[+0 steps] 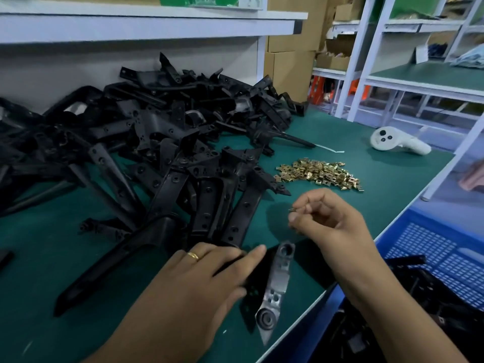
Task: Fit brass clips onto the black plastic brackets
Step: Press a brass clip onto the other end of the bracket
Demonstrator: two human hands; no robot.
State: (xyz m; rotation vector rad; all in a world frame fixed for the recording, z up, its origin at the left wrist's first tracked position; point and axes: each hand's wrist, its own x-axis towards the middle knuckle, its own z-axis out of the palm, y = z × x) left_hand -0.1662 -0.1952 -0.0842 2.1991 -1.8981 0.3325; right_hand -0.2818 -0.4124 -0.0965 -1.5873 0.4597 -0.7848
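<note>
- I am seeing my left hand (201, 279) lying flat, fingers straight, pressing the long black plastic bracket (275, 286) onto the green worktop (39, 258).
- My right hand (327, 221) is pinching one small brass clip (292, 210) just above that bracket.
- Loose brass clips (322, 174) are lying farther back, beside the heap of black brackets (162, 142).

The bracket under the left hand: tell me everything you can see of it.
The bracket is a long, flat black plastic piece with a glossy face, a round socket at each end and small square holes between. It lies on the green mat near the table's front edge. The left hand rests on its left side.
</note>
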